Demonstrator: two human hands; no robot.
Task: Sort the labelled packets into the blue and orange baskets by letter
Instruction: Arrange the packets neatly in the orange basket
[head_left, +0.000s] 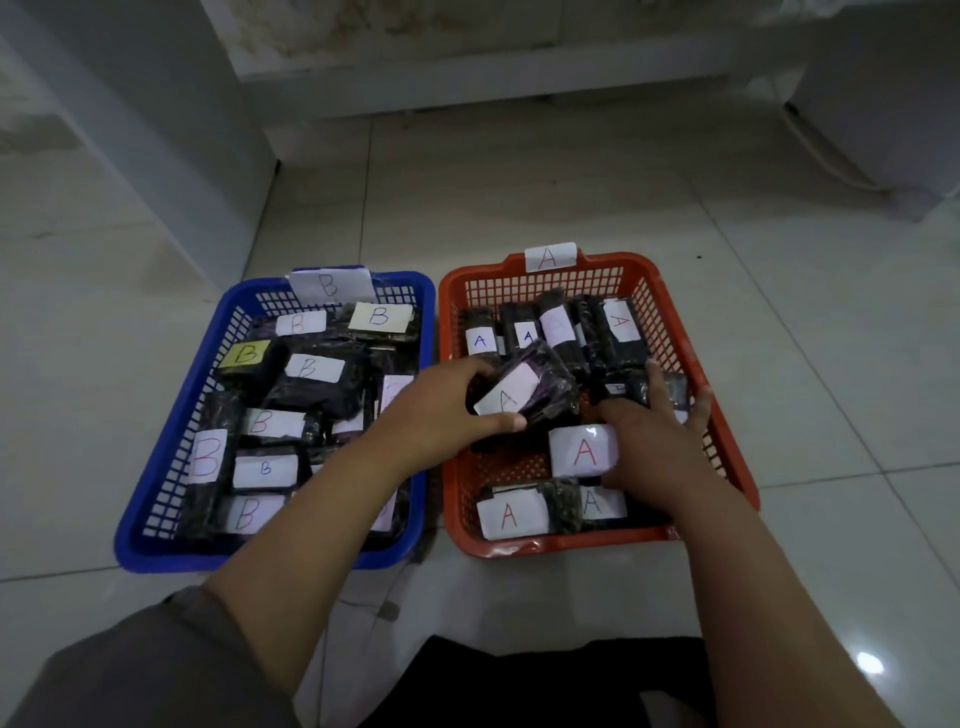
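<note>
Gripping an A-labelled dark packet (524, 392) in the left hand (441, 410) over the orange basket (727, 447), resting the open right hand (654, 441) flat on packets inside

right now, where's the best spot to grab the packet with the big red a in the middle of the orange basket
Take the packet with the big red A by its left short end, coming from above. Its label faces up and it lies flat, the right hand covers its right end, and bare orange basket floor shows to its left.
</note>
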